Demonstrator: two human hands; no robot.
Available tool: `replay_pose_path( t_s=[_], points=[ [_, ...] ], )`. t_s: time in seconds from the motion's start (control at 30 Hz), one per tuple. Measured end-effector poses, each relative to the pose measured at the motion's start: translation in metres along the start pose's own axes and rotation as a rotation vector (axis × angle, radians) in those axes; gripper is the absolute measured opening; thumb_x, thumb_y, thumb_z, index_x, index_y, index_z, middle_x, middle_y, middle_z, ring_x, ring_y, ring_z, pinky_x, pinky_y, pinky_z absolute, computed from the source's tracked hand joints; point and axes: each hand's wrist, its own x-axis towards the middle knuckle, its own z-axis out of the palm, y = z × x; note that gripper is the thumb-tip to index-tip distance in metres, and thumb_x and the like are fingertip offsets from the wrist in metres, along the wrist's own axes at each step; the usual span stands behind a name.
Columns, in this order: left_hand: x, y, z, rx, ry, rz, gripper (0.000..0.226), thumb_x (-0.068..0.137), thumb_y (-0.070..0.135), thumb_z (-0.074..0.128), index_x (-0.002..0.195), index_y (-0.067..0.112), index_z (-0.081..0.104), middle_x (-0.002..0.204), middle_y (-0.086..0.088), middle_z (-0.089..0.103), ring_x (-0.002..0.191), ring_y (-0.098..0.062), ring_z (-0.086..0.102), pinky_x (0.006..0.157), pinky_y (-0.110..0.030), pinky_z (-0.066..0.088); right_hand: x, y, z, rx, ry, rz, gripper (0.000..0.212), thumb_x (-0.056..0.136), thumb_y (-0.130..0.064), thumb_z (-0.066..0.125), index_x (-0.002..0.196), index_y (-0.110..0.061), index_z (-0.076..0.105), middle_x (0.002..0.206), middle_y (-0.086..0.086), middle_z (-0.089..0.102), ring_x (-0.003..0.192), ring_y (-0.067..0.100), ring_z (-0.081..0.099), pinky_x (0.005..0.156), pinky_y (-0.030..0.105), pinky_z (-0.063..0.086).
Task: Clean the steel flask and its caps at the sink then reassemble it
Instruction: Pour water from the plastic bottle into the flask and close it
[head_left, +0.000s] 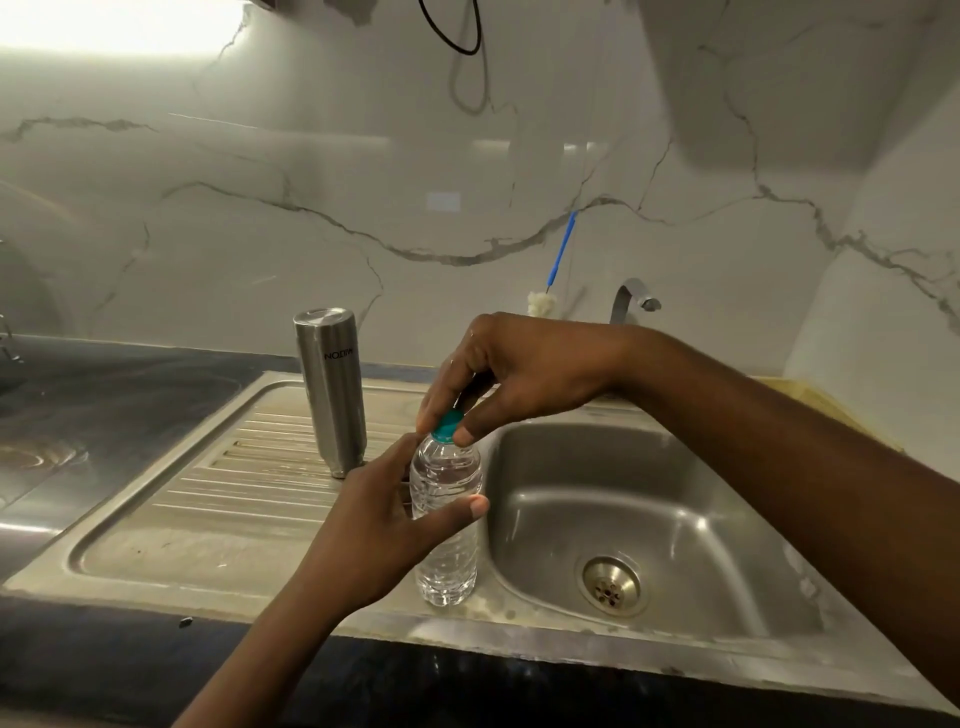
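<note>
**Twisting the cap of a water bottle at the sink's edge**

Left hand (384, 525) wrapped round the middle of the clear plastic water bottle (447, 545), bracing it upright on the steel sink rim (519, 631). Right hand (514, 374) pinching the teal screw cap (448, 423) from above, probably to turn it against that brace. Brushed steel flask (332, 389) standing untouched on the ribbed drainboard (249, 467) at ten o'clock of the bottle, clear of both hands. Sink basin (701, 509) at three o'clock, close enough to catch spills.

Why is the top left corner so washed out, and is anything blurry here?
Head view: a bright light blows out the upper left and glares off the glossy marble wall; the steel flask and plastic bottle look sharp; the upper right corner looks soft.
</note>
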Motion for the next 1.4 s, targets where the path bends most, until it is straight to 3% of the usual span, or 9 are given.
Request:
replay_pose_path(
  t_s=[0.13, 0.27, 0.43, 0.77, 0.9, 1.03, 1.17, 1.33, 1.4],
  points=[
    [-0.001, -0.001, -0.001, -0.008, 0.010, 0.008, 0.066, 0.077, 0.055, 0.085, 0.135, 0.038, 0.059, 0.118, 0.024, 0.074, 0.106, 0.001, 0.072, 0.095, -0.036, 0.062, -0.001, -0.001, -0.007, -0.011, 0.004, -0.025, 0.031, 0.093, 0.001, 0.073, 0.123, -0.007, 0.075, 0.125, 0.004, 0.074, 0.118, 0.014, 0.069, 0.107, 0.038, 0.055],
    [0.000, -0.003, 0.000, -0.034, 0.014, 0.003, 0.067, 0.076, 0.051, 0.087, 0.135, 0.037, 0.060, 0.119, 0.026, 0.073, 0.109, 0.002, 0.071, 0.097, -0.032, 0.060, -0.013, 0.000, -0.018, 0.019, 0.128, -0.012, 0.031, 0.094, -0.009, 0.076, 0.125, -0.013, 0.075, 0.123, -0.001, 0.075, 0.118, 0.012, 0.069, 0.101, 0.032, 0.057],
    [-0.003, -0.004, 0.003, -0.057, 0.031, 0.025, 0.064, 0.078, 0.048, 0.087, 0.134, 0.037, 0.059, 0.119, 0.022, 0.073, 0.110, -0.002, 0.072, 0.095, -0.034, 0.061, -0.041, 0.014, 0.005, 0.166, 0.252, 0.116, 0.026, 0.093, -0.020, 0.079, 0.119, -0.017, 0.077, 0.101, -0.012, 0.077, 0.096, 0.005, 0.072, 0.085, 0.020, 0.054],
    [-0.005, -0.004, 0.006, -0.066, 0.040, 0.043, 0.056, 0.080, 0.041, 0.087, 0.129, 0.037, 0.060, 0.114, 0.023, 0.074, 0.103, 0.001, 0.073, 0.089, -0.027, 0.062, -0.064, 0.056, 0.158, 0.401, 0.279, 0.381, 0.022, 0.080, -0.025, 0.091, 0.096, -0.018, 0.078, 0.093, -0.004, 0.079, 0.083, 0.007, 0.073, 0.079, 0.026, 0.060],
    [-0.003, -0.006, 0.007, -0.050, 0.046, 0.048, 0.060, 0.077, 0.047, 0.086, 0.130, 0.040, 0.058, 0.115, 0.026, 0.073, 0.104, 0.002, 0.073, 0.088, -0.021, 0.060, -0.067, 0.060, 0.187, 0.338, 0.337, 0.416, 0.020, 0.078, -0.032, 0.090, 0.088, -0.021, 0.078, 0.091, -0.006, 0.078, 0.085, 0.009, 0.072, 0.083, 0.035, 0.059],
    [-0.002, -0.007, 0.008, -0.031, 0.059, 0.051, 0.063, 0.076, 0.052, 0.084, 0.132, 0.038, 0.058, 0.115, 0.028, 0.072, 0.105, 0.004, 0.071, 0.088, -0.017, 0.059, -0.070, 0.060, 0.193, 0.348, 0.344, 0.430, 0.016, 0.078, -0.031, 0.090, 0.086, -0.021, 0.079, 0.089, -0.010, 0.078, 0.085, 0.007, 0.073, 0.084, 0.035, 0.059],
    [-0.003, -0.007, 0.007, -0.034, 0.065, 0.044, 0.063, 0.076, 0.053, 0.084, 0.131, 0.037, 0.060, 0.116, 0.027, 0.072, 0.107, 0.003, 0.071, 0.089, -0.020, 0.059, -0.067, 0.059, 0.188, 0.375, 0.391, 0.447, 0.028, 0.075, -0.039, 0.092, 0.095, -0.026, 0.079, 0.095, -0.013, 0.077, 0.091, 0.006, 0.072, 0.084, 0.034, 0.059],
    [-0.003, -0.003, 0.006, 0.006, 0.070, 0.043, 0.062, 0.074, 0.058, 0.082, 0.129, 0.044, 0.057, 0.115, 0.034, 0.069, 0.107, 0.008, 0.069, 0.085, -0.015, 0.058, -0.048, 0.037, 0.174, 0.418, 0.470, 0.439, 0.090, 0.067, -0.059, 0.091, 0.145, -0.047, 0.048, 0.135, -0.025, 0.063, 0.121, -0.006, 0.060, 0.099, 0.023, 0.054],
    [-0.003, -0.001, 0.005, 0.020, 0.069, 0.034, 0.063, 0.074, 0.058, 0.083, 0.129, 0.045, 0.056, 0.114, 0.037, 0.068, 0.105, 0.010, 0.068, 0.085, -0.012, 0.057, -0.035, 0.028, 0.178, 0.464, 0.522, 0.405, 0.086, 0.071, -0.054, 0.090, 0.145, -0.045, 0.047, 0.137, -0.025, 0.063, 0.124, -0.004, 0.060, 0.104, 0.027, 0.053]
  ],
)
